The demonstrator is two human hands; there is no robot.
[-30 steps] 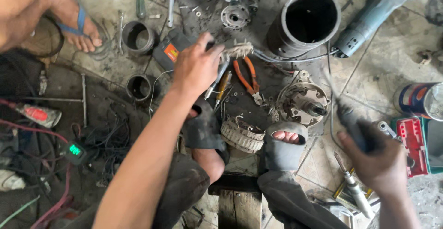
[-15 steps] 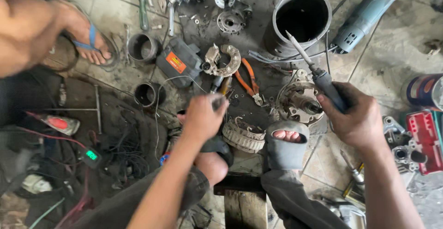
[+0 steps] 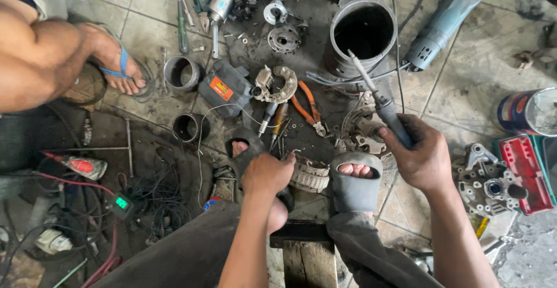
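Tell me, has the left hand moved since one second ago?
Yes. The left hand pulled back from the orange-handled pliers toward the body. It now rests by the ribbed metal ring between the feet.

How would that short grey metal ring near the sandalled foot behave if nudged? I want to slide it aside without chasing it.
The grey ring stands on its flat open end on the tiled floor, so it would probably slide, not roll. It looks like rigid metal, likely heavy for its size. Tipped onto its side, it could roll toward the sandalled foot.
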